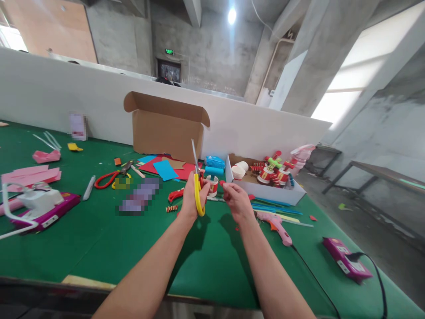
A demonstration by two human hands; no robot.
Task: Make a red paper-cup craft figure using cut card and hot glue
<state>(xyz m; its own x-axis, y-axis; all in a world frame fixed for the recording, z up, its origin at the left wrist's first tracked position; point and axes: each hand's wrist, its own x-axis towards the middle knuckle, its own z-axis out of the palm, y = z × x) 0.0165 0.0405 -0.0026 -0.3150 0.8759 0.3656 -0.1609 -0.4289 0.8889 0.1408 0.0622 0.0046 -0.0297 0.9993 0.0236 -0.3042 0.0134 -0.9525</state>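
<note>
Yellow-handled scissors (197, 186) are, in the head view, in the person's left hand (190, 197), above the green tabletop (133, 252). Their long axis runs close to upright: the blades point up and away, leaning slightly to the left, while the yellow handle loop hangs below, beside the palm. Whether the blades are fully together cannot be told at this size.

The relation that matters most is the one between the scissors and a small red piece (222, 182), which lies to their right, near but apart. It sits level with the upper part of the handle, lower than the blades, so the blade tips point past it instead of toward it. The right hand (237, 199) is the nearer one to this piece, holding it pinched between thumb and forefinger, the other fingers curled in.

The left hand is closed around the scissors' handle, its thumb and fingertips turned toward the right hand; a clear gap separates the two hands. Behind that gap is a red-and-white cup (212, 185), close by the left thumb; whether thumb and cup touch cannot be told. A striped curl (171, 208) lies on the tabletop left of the left hand, and a pink glue gun (274, 221) lies right of the right hand.
</note>
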